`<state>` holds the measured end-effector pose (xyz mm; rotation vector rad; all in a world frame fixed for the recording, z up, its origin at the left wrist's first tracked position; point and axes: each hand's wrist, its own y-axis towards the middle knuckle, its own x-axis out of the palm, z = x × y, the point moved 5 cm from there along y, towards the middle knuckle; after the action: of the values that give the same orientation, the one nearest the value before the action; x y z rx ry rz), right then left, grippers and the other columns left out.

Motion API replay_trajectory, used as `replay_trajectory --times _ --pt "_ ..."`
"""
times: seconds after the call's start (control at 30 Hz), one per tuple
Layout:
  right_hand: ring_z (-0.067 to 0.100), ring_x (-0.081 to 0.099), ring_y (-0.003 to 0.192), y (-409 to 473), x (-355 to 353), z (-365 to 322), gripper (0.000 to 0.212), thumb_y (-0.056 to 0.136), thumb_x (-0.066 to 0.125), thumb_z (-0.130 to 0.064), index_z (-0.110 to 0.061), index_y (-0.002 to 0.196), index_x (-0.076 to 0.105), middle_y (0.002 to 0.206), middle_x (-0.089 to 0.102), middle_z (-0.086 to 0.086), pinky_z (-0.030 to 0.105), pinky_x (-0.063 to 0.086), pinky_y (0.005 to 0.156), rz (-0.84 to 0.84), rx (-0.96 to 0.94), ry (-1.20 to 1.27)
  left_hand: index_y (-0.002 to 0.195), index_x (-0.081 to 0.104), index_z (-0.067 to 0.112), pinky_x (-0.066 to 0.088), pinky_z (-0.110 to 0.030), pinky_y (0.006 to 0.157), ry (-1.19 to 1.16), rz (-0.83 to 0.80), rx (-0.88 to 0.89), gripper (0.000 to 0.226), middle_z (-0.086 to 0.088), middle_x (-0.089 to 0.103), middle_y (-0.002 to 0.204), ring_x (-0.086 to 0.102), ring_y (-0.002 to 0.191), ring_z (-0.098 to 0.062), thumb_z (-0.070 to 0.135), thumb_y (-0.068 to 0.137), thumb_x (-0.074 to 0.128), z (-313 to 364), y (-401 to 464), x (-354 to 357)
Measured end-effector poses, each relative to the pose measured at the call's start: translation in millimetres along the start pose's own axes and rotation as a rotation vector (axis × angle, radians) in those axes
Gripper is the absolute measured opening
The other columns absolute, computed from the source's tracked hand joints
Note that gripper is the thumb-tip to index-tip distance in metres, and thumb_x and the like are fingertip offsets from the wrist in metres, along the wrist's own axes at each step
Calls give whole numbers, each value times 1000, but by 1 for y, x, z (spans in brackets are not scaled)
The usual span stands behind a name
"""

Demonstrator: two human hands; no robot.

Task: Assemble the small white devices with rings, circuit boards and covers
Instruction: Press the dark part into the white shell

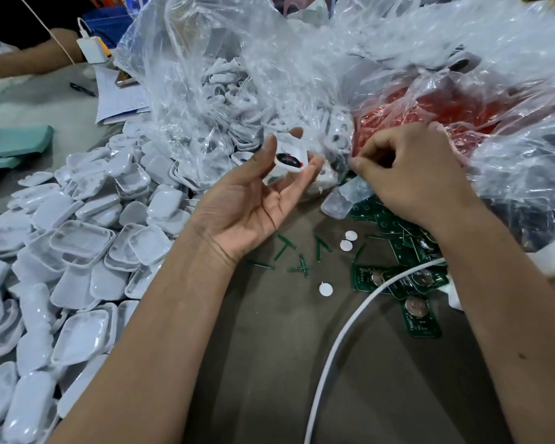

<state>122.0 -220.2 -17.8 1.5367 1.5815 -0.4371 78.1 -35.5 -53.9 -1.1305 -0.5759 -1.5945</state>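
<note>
bare table (pixel 269 363) centre, cover pile (pixel 77 235) left, bags (pixel 302 75) behind, boards (pixel 407 283) right

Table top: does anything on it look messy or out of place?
Yes. Thin green offcuts and small white discs lie scattered loose on the table, apart from the heaped circuit boards. A white cable crosses those boards.

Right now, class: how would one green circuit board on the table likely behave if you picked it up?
The circuit board looks flat and thin, so probably stiff and light. Its coin cell may weight one end. Lying flat, it shouldn't roll.
</note>
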Motion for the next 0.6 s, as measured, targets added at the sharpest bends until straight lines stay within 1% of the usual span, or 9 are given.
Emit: replay_trajectory --times 0.03,0.1,0.2,0.23,0.3,0.37,0.47,0.53,0.6 --pt "-5 60 73 -1 2 0 7 93 78 -26 -20 94 79 77 64 -13 16 51 73 -46 3 -45 128 65 1 64 -37 75 -20 7 15 47 -32 65 114 74 96 -38 15 84 67 2 1 -2" --pt "5 63 78 -3 6 -1 13 87 83 -29 -24 98 78 86 67 -10 27 55 82 -142 13 -129 123 66 -1 64 -38 73 -40 4 33 42 -33 65 114 73 98 -40 14 85 68 4 2 -2" --pt "11 60 87 -5 9 -4 34 78 90 -36 -28 107 77 94 58 -12 27 46 84 -224 13 -202 101 75 -6 64 -42 80 -22 -6 32 25 -31 64 120 72 104 -42 14 88 67 4 1 -2" --pt "12 59 88 -5 9 -4 38 76 92 -36 -27 110 77 94 57 -12 27 45 85 -230 16 -208 99 76 -6 63 -44 83 -20 -5 32 24 -30 64 122 71 105 -42 14 88 67 4 1 -3" --pt "12 59 88 -4 8 -3 42 74 93 -33 -24 112 77 93 56 -11 26 45 85 -220 29 -208 106 75 -4 61 -47 87 -13 -6 42 26 -28 66 121 71 106 -42 13 87 68 4 1 -4" --pt "9 59 82 -3 7 -2 39 74 94 -27 -24 109 77 87 57 -13 23 45 82 -190 54 -173 116 71 1 60 -48 90 16 -1 59 33 -25 68 119 72 106 -40 13 85 69 4 3 -6" --pt "4 61 77 -3 5 1 24 76 93 -21 -24 96 79 90 69 -9 19 49 78 -134 82 -132 126 64 9 60 -47 91 99 30 90 43 -19 71 118 72 109 -36 17 84 69 4 4 -9" --pt "-4 61 69 -2 3 2 17 78 92 -21 -26 85 78 81 67 -15 3 43 65 -91 89 -90 127 65 12 61 -46 91 136 49 105 45 -16 72 117 72 109 -34 18 83 70 4 4 -10" --pt "-9 63 64 -2 0 2 17 78 91 -23 -28 81 75 74 64 -21 -3 39 55 -42 84 -20 123 67 14 60 -44 92 142 53 115 43 -16 72 116 73 108 -32 18 81 71 5 4 -10"
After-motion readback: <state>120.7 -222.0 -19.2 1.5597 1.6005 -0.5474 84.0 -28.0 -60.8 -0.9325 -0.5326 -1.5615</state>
